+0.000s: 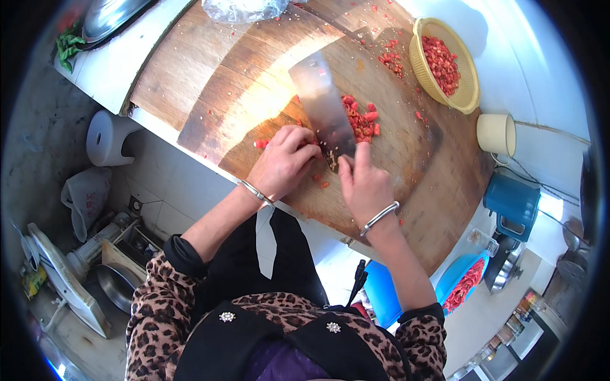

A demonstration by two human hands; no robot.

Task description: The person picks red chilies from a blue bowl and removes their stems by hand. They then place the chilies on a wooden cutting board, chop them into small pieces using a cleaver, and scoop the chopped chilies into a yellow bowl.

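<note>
My right hand (369, 183) grips the handle end of a broad steel cleaver (320, 97), its blade slanting up and left and slightly blurred. On the left side of the blade, the fingers of my left hand (285, 162) are curled down over red chili pepper (260, 143). A red end sticks out past the knuckles; the rest is mostly hidden under the fingers. Chopped red chili (366, 125) lies in a small heap against the blade's right side. Under both hands is a large wooden cutting board (400, 138), with seeds and small red bits scattered over it.
A yellow plastic basket (469, 71) of chopped chili stands at the back right. Near it are a cream mug (493, 133) and a blue pitcher (510, 205). A blue basin (443, 288) holds whole red chilies. Clear plastic bag (245, 9) lies at the far edge.
</note>
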